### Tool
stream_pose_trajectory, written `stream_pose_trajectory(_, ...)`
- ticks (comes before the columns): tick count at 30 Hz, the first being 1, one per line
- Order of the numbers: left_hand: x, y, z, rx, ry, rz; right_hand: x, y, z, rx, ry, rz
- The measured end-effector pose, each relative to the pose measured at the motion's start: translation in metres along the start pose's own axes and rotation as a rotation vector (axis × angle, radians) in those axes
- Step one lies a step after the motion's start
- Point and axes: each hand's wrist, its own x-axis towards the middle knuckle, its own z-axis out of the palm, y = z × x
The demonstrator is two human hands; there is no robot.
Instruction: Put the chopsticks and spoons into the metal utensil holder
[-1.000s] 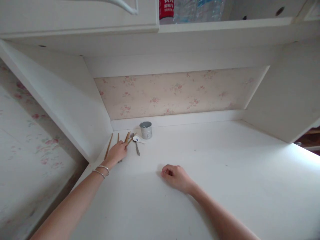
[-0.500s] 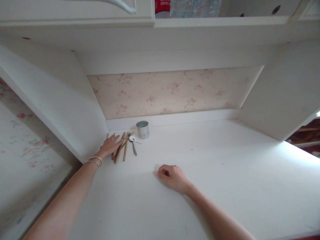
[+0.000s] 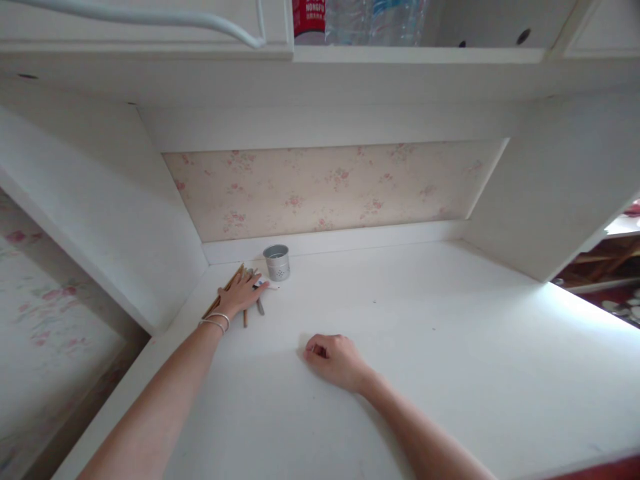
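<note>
Left hand [image 3: 242, 293] spread open, palm down over chopsticks [image 3: 245, 319] and a metal spoon [image 3: 261, 307], both partly covered. Perforated metal cup [image 3: 278, 265] upright just beyond. Right hand [image 3: 336, 360] loosely closed, well apart, on white tabletop [image 3: 400, 320].

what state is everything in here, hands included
left hand: open, fingers spread, palm down over the utensils
right hand: loosely curled, resting on the white tabletop
brown wooden chopsticks: lying down, partly covered by the left hand
white spoon: lying down, partly covered
silver metal spoon: lying down, handle showing
silver perforated metal cup: upright, open-topped
white cabinet compartment: open, clear plastic bottles inside
</note>
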Motion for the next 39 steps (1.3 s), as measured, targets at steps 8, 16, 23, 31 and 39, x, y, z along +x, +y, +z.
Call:
stream_pose_trajectory(8,-0.056,0.024,0.004,-0.022,0.015,-0.065,-0.002,0.001,0.0,0.005,0.007,-0.034)
stream_pose_trajectory(16,-0.146,0.053,0.016,-0.105,0.031,-0.009,0.02,0.005,0.003,0.127,0.035,-0.004)
stream_pose_trajectory(23,-0.153,0.054,0.008,-0.208,0.07,-0.014,0.117,-0.026,-0.015,0.033,0.099,0.061)
stream_pose_trajectory(31,-0.148,0.019,-0.001,-0.214,0.253,0.039,0.199,-0.051,-0.016,-0.204,0.127,0.086)
stream_pose_trajectory(39,-0.148,-0.001,-0.013,-0.298,0.233,-0.043,0.191,-0.044,-0.034,-0.298,0.238,0.081)
